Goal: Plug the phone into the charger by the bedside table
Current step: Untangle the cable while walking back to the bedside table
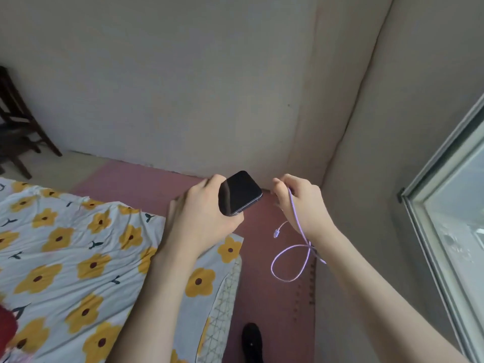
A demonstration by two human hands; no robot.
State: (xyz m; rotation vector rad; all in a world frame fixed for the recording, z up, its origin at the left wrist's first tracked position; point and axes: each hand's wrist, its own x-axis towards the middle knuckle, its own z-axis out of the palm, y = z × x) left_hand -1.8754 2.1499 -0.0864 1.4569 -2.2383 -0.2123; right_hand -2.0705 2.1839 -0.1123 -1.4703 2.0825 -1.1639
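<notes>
Bedroom corner, seen from my head camera: beige walls [209,87] meeting at right, pink floor [146,182] below.

Item 1: bed [65,244], lower left, under a pale sheet with yellow flowers; its corner reaches toward the middle of the view.

Item 2: phone [239,193], black, screen dark, held above the floor just past the bed's corner. My left hand [201,218] is clamped around its lower end, thumb along the near edge.

Item 3: cable [298,224], lilac. My right hand [301,203] is closed on it near the wrist side; I cannot tell which end sits in the fingers. It drops beside the forearm and forms a loop over the floor. One small plug [276,233] dangles free, apart from the phone.

Item 4: window [450,205], right edge, pale frame.

Item 5: dark wooden chair [18,132], far left.

Item 6: dark shoe [252,339], bottom, on the floor.
</notes>
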